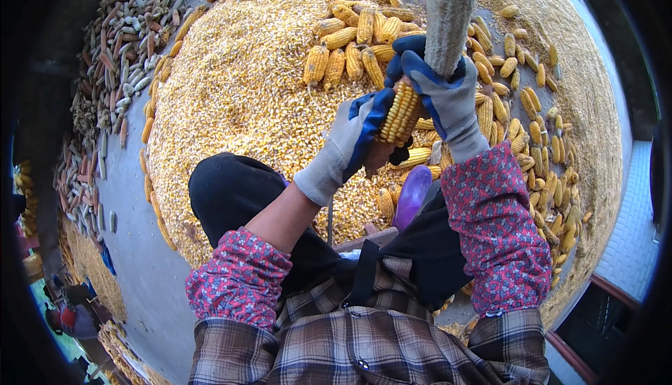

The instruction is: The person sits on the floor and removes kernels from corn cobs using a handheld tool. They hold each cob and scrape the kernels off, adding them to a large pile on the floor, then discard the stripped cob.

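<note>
My left hand (357, 128), in a grey glove with blue coating, grips a partly shelled corn cob (401, 114) whose yellow kernels show between my hands. My right hand (443, 88), gloved alike, holds a bare, pale corn cob (449, 20) that stands up out of the fist. That hand's fingers also lie against the upper end of the partly shelled cob. Beneath and left of both hands spreads a broad heap of loose corn kernels (231, 80). Unshelled ears of corn (336, 67) lie on the heap just beyond my hands.
Many more ears (551, 191) lie to the right, beside a long band of pale grain or chaff (593, 96). Stripped cobs (118, 54) are piled at the left on the grey floor (142, 259). A purple shoe (412, 196) shows between my knees, near a wooden edge (373, 238).
</note>
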Action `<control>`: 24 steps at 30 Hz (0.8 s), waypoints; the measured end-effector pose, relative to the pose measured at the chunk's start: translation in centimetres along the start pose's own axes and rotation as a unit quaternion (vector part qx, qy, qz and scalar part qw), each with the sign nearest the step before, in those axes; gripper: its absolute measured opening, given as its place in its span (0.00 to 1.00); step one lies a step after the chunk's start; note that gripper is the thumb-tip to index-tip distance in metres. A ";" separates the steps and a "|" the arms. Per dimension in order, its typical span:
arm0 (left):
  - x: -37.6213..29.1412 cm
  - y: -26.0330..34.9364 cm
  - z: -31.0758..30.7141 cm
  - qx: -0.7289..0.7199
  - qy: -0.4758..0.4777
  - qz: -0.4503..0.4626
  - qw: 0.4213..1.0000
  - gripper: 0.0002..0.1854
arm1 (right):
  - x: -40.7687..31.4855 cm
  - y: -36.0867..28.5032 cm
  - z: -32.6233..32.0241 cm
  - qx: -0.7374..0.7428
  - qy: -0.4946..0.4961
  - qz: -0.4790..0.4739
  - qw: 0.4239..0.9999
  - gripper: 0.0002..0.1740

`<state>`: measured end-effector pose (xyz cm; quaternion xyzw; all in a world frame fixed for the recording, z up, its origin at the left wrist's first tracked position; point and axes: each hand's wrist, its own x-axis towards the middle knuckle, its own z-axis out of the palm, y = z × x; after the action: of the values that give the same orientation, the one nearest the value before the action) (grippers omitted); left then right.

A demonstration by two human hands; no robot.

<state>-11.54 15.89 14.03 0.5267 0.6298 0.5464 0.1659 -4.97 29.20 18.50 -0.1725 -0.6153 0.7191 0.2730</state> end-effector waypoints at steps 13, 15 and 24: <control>-0.5 -0.3 0.7 -0.532 -0.048 -0.383 0.754 0.18 | -1.1 0.7 0.2 -0.092 -0.002 -0.066 0.994 0.09; -0.7 -1.2 1.3 -0.536 -0.025 -0.367 0.760 0.26 | -0.8 0.6 0.0 -0.087 0.010 -0.052 0.995 0.09; -1.1 -0.6 0.5 -0.261 -0.054 -0.226 0.937 0.28 | -0.1 0.6 -1.9 -0.086 -0.006 -0.083 0.993 0.13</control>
<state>-10.95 15.33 12.96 0.3377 0.5570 0.6106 0.4504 -3.87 30.56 17.51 -0.1390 -0.6890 0.6391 0.3123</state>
